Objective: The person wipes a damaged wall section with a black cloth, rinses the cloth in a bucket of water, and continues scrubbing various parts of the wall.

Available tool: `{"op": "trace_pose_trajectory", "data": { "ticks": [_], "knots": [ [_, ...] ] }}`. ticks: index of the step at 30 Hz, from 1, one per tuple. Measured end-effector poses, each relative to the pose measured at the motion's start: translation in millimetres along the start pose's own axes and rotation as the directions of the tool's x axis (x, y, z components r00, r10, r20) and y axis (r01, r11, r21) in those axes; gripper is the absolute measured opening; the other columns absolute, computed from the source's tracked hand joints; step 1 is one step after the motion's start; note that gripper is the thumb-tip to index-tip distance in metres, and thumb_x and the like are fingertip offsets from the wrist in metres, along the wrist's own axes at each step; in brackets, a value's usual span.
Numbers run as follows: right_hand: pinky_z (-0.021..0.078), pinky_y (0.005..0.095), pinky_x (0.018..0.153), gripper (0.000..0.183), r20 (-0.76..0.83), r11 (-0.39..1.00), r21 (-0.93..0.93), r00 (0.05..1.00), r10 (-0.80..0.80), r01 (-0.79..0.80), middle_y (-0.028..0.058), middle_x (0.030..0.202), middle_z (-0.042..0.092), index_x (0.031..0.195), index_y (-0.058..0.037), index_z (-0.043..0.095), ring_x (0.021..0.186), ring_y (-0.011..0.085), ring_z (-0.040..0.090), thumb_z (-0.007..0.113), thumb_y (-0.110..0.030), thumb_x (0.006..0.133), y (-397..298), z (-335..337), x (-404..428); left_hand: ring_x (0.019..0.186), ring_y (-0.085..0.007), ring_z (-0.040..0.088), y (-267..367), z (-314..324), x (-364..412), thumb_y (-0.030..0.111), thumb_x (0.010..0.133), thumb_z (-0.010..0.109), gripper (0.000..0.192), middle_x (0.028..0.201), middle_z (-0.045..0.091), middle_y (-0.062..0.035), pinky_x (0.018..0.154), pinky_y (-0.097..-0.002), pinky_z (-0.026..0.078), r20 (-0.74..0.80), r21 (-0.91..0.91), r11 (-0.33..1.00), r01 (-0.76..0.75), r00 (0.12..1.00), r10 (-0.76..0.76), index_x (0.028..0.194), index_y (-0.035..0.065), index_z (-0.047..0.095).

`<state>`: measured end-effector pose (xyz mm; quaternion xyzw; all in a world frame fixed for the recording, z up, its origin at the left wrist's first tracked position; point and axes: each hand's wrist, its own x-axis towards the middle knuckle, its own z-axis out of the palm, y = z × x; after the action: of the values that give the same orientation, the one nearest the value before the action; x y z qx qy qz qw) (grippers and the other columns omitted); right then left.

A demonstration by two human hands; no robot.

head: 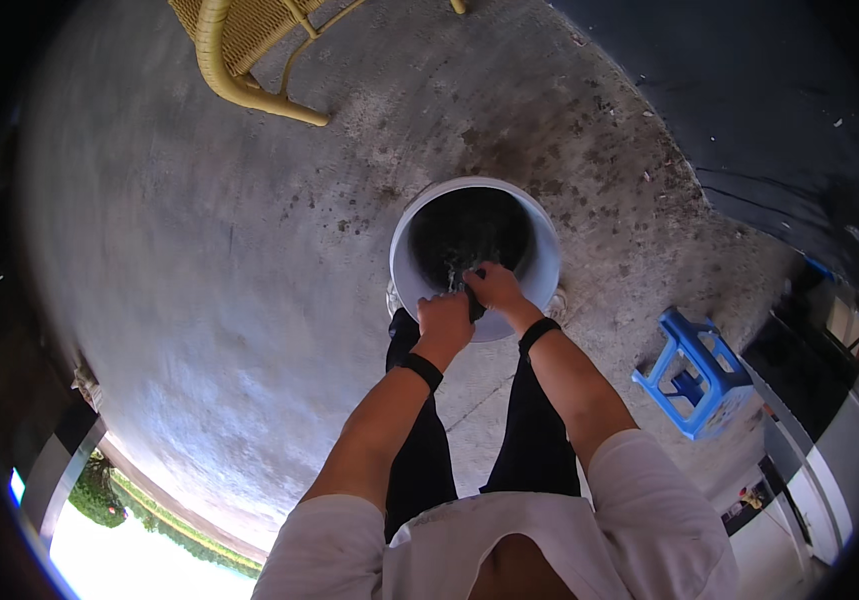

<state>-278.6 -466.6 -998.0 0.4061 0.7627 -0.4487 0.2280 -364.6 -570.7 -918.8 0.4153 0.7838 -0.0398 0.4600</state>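
A white bucket (548, 232) stands on the floor between my feet, dark inside. Over its near part, my left hand (446, 321) and my right hand (497, 286) both grip a dark, wet bunched cloth (477, 298). Water (455, 282) runs down from it into the bucket. My right hand is slightly farther forward than my left. Fingers cover much of the cloth, so its full shape is hidden. What lies at the bottom of the bucket is too dark to tell.
To the right, a blue plastic stool (699, 379) lies tipped over. A yellow woven chair (249, 64) stands at the far left. Dark wet spots mark the concrete floor (249, 247) around the bucket. A dark surface (759, 112) borders the floor at upper right.
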Motion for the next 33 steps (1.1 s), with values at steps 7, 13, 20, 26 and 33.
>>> {"op": "trace_pose_trajectory", "data": {
  "ticks": [7, 13, 20, 26, 33],
  "knots": [
    [0.0497, 0.0481, 0.079, 0.072, 0.26, 0.552, 0.741, 0.921, 0.289, -0.382, 0.0143, 0.139, 0.041, 0.138, -0.0061, 0.037, 0.102, 0.0331, 0.06, 0.053, -0.055, 0.088, -5.6, -45.5, -43.0, 0.101, -0.0331, 0.058, -8.4, -38.9, -36.6, 0.026, 0.068, 0.074, 0.048, 0.107, 0.059, -0.0157, 0.086, -0.0421, 0.046, -0.041, -0.634, 0.769, 0.074, 0.991, -0.129, 0.106, 0.0017, 0.057],
    [0.046, 0.0473, 0.086, 0.075, 0.408, 0.18, 0.894, 0.912, 0.052, -0.41, 0.0094, 0.137, 0.041, 0.145, -0.0117, 0.026, 0.114, 0.0259, 0.052, 0.056, -0.051, 0.089, -21.3, -30.4, -72.0, 0.113, -0.0365, 0.051, -10.1, -18.3, -64.1, 0.023, 0.074, 0.071, 0.061, 0.113, 0.052, -0.0252, 0.094, -0.0429, 0.043, -0.212, -0.763, 0.643, -0.067, 0.965, -0.152, 0.121, -0.0042, 0.044],
    [0.0529, 0.0308, 0.079, 0.034, 0.174, -0.23, 0.963, 0.977, 0.125, -0.142, 0.0076, 0.101, 0.065, 0.119, -0.0043, 0.054, 0.094, 0.0192, 0.063, 0.06, -0.023, 0.091, -16.5, -4.5, -66.3, 0.107, -0.028, 0.058, 0.4, -43.6, -55.3, 0.016, 0.077, 0.072, 0.053, 0.113, 0.059, -0.0198, 0.092, -0.0352, 0.045, -0.184, -0.797, 0.582, -0.163, 0.983, 0.023, 0.121, -0.004, 0.049],
    [0.05, 0.0362, 0.092, 0.04, 0.221, -0.379, 0.902, 0.975, -0.012, -0.209, 0.0124, 0.114, 0.062, 0.124, -0.0006, 0.05, 0.102, 0.024, 0.063, 0.046, -0.031, 0.098, -59.8, -74.8, -104.1, 0.093, -0.0134, 0.062, -84.5, -50.5, 0.9, 0.019, 0.084, 0.068, 0.046, 0.106, 0.064, -0.0119, 0.08, -0.0258, 0.049, -0.222, -0.918, 0.383, -0.101, 0.932, -0.287, 0.123, -0.0013, 0.053],
    [0.0375, 0.0277, 0.098, 0.036, 0.089, 0.172, 0.982, 0.992, -0.087, -0.073, 0.0075, 0.118, 0.058, 0.126, 0.0033, 0.049, 0.11, 0.0144, 0.052, 0.05, -0.015, 0.094, -30.6, -78.8, -132.5, 0.131, -0.0362, 0.04, -135.8, -66.9, 154.2, 0.061, 0.088, 0.044, 0.082, 0.134, 0.046, -0.0296, 0.106, -0.0377, 0.031, 0.096, -0.83, 0.519, 0.204, 0.969, -0.227, 0.124, -0.0128, 0.05]
  ]
}}
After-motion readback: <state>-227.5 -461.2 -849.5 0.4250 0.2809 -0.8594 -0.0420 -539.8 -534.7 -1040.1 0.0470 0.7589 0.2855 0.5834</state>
